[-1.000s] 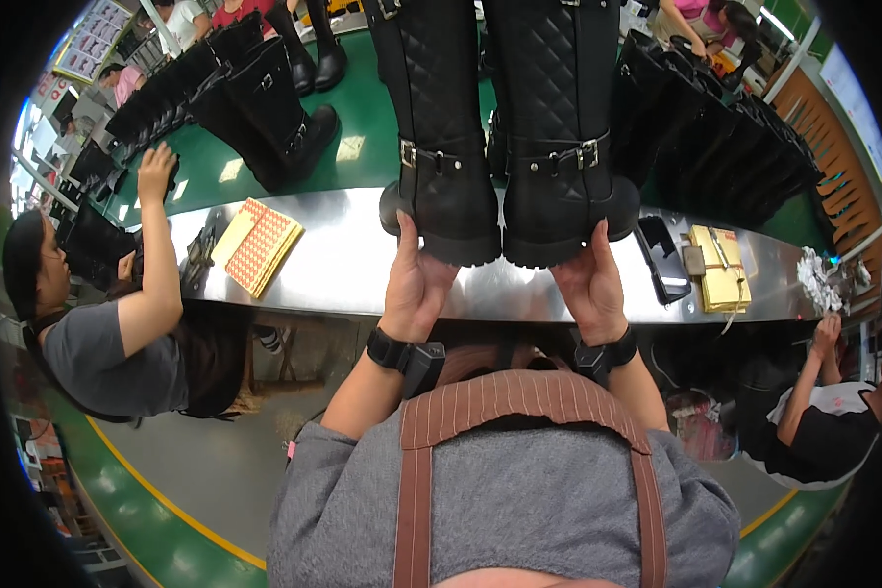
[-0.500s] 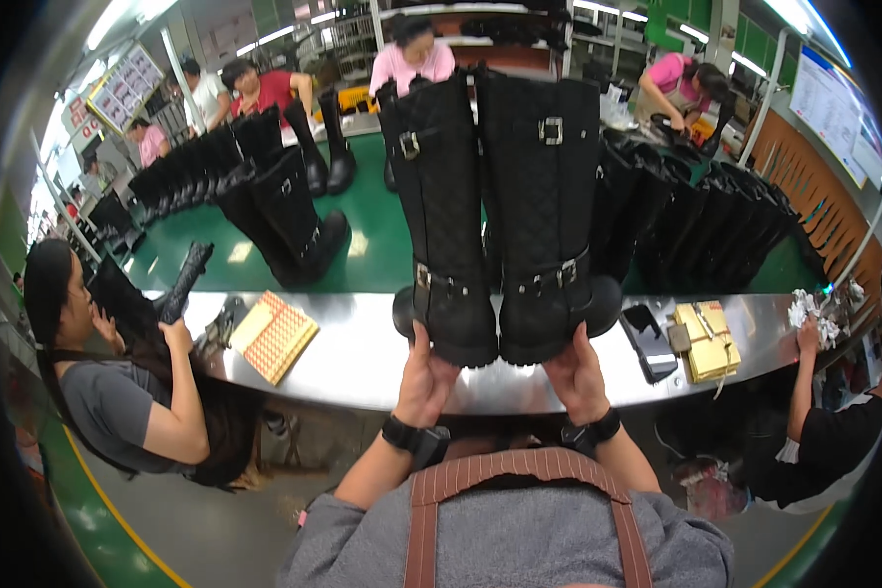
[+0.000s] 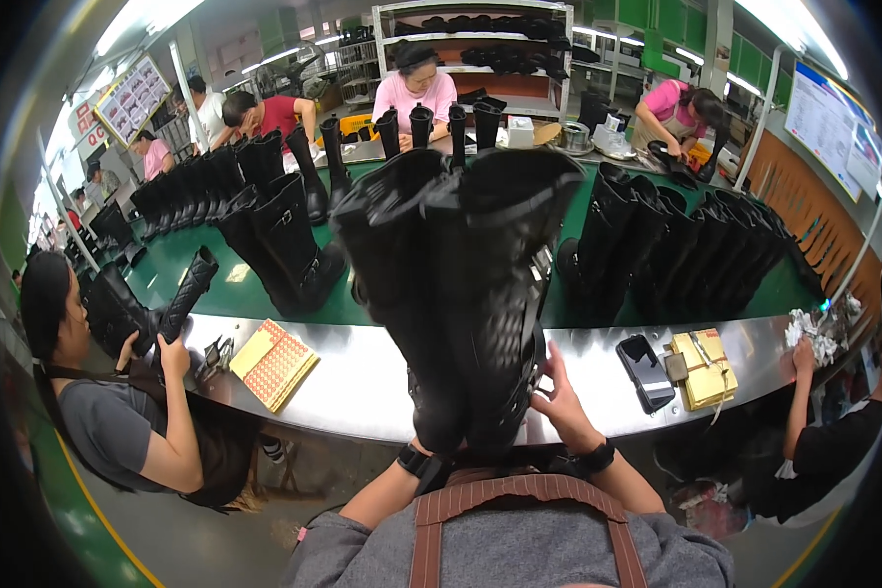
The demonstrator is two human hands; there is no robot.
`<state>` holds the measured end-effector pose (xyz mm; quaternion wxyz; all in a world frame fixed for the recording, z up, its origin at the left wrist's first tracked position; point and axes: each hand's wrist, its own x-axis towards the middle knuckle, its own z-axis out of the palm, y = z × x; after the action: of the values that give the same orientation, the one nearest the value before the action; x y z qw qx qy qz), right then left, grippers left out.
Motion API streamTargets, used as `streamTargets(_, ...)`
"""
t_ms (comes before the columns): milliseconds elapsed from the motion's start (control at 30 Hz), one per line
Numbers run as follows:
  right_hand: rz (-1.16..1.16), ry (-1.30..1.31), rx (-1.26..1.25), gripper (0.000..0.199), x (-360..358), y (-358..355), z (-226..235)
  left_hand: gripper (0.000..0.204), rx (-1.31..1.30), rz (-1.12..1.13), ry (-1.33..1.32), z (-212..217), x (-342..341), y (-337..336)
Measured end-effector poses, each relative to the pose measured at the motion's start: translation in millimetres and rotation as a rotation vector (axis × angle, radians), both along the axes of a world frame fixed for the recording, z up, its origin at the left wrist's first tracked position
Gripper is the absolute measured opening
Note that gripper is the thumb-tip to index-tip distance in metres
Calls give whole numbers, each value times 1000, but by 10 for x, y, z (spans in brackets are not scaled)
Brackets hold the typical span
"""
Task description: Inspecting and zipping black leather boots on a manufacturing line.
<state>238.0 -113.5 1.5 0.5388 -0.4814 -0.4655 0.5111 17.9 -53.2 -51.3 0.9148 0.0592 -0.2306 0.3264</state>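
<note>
A pair of tall black boots (image 3: 451, 294), blurred by motion, is held up close in front of me, with the open tops pointing away and upward. My left hand (image 3: 423, 447) is beneath their lower end on the left, bearing them; the boots hide its fingers. At their right side, near the metal buckles, my right hand (image 3: 563, 404) has its fingers apart, the tips at the boot's edge. Both wrists wear black bands.
A metal-edged green table (image 3: 353, 358) curves ahead. Boots stand in rows left and right (image 3: 720, 250). Yellow card stacks lie left (image 3: 274, 363) and right (image 3: 706, 367), beside a black phone-like device (image 3: 645, 372). Co-workers (image 3: 118, 392) sit on both sides and across.
The boots have turned and tipped toward me, their tops now showing and soles lowered. My right hand's fingers have spread at the boots' side; my left hand is now mostly hidden.
</note>
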Motion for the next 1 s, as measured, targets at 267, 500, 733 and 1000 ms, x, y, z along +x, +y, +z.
streamTargets(267, 15, -1143, 1088, 123, 518, -28, 2235, 66, -16, 191, 285, 52, -92, 96)
streamTargets(500, 561, -1407, 970, 134, 32, 357, 3251, 65, 6, 198, 437, 55, -64, -8)
streamTargets(733, 786, -1308, 869, 143, -49, 578, 3226, 65, 18, 166, 489, -53, -93, -67)
streamTargets(1000, 753, -1306, 743, 130, 8, 698, 3090, 64, 85, 112, 676, 67, 29, 67)
